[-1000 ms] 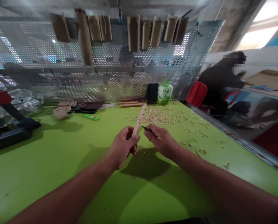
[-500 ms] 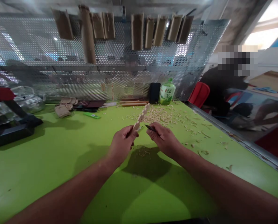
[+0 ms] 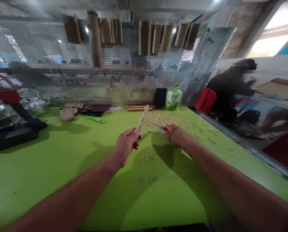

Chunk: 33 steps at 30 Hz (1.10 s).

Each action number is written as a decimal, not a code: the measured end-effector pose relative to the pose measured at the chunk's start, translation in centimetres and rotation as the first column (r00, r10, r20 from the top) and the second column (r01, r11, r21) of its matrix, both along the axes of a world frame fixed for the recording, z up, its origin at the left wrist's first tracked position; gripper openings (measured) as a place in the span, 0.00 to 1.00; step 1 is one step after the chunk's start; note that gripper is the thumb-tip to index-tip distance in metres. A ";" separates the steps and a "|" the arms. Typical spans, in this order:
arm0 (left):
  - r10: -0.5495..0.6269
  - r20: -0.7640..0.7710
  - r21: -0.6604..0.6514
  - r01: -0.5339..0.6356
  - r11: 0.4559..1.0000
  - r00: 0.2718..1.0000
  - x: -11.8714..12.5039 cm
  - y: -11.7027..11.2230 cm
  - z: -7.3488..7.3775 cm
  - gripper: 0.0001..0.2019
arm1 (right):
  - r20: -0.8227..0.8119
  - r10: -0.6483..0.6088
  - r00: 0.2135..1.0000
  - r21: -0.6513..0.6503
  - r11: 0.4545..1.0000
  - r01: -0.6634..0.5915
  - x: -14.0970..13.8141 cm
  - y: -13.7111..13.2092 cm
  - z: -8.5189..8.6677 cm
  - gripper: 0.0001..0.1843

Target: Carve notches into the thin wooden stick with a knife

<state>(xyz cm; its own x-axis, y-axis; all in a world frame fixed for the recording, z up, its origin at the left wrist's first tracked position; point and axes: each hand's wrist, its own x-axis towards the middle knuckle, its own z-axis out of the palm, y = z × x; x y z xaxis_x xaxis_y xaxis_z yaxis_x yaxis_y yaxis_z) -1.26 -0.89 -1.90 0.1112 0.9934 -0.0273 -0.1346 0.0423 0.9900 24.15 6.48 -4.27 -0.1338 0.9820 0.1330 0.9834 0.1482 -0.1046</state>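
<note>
My left hand (image 3: pixel 126 145) is closed around the lower end of a pale, notched wooden strip (image 3: pixel 142 118), which points up and away from me. A slim metal tool (image 3: pixel 145 134) with a pointed tip shows just right of those fingers; whether it is held or lies on the table I cannot tell. Farther right, my right hand (image 3: pixel 179 134) grips a knife (image 3: pixel 163 128) with a grey blade and a bit of red at the handle. Its blade points left, apart from the strip, near the wood shavings (image 3: pixel 155 118).
Shavings litter the green table (image 3: pixel 61 180). At its back stand a green tea bottle (image 3: pixel 173 96) and a dark box (image 3: pixel 160 98). A green cutter (image 3: pixel 97 119), wooden pieces (image 3: pixel 67 114) and kettles (image 3: pixel 34 104) are at left. A person (image 3: pixel 227 87) sits at right.
My right hand and the knife have moved right, away from the strip. The strip now tilts slightly more upright. More chips lie on the table below my hands.
</note>
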 end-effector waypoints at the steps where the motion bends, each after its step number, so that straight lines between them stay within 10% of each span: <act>1: -0.004 0.025 -0.017 0.005 1.000 1.000 -0.1 0.1 0.0 0.12 | 0.005 0.019 1.000 0.014 1.000 -0.019 0.0 0.1 -0.2 0.17; 12: -0.043 0.167 0.051 0.034 0.998 0.985 -1.1 2.8 -0.7 0.10 | -0.114 0.576 0.810 0.249 0.806 -0.538 -6.4 -1.4 -0.4 0.24; 25: -0.091 0.023 0.087 0.089 0.992 0.996 -2.3 4.1 0.3 0.11 | 0.021 0.573 0.819 0.053 0.817 -0.574 -6.8 -1.7 -0.5 0.25; 30: -0.104 -0.036 0.047 0.106 0.993 0.994 -2.6 4.2 0.2 0.13 | -0.416 0.439 0.796 0.200 0.899 -0.391 -5.4 -3.0 2.2 0.15; 33: -0.143 -0.191 0.065 0.158 0.985 0.971 -2.7 4.3 -0.4 0.10 | -0.852 0.245 0.463 0.131 0.956 -0.264 -5.2 -4.0 5.4 0.09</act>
<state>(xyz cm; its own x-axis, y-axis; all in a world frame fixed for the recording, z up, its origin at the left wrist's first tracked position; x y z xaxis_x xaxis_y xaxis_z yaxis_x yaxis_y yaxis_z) -3.98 3.42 -2.32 0.2600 0.9655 0.0163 0.0527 -0.0311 0.9981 18.94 2.49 1.12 -0.2089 0.9275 0.3100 0.3279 0.3651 -0.8713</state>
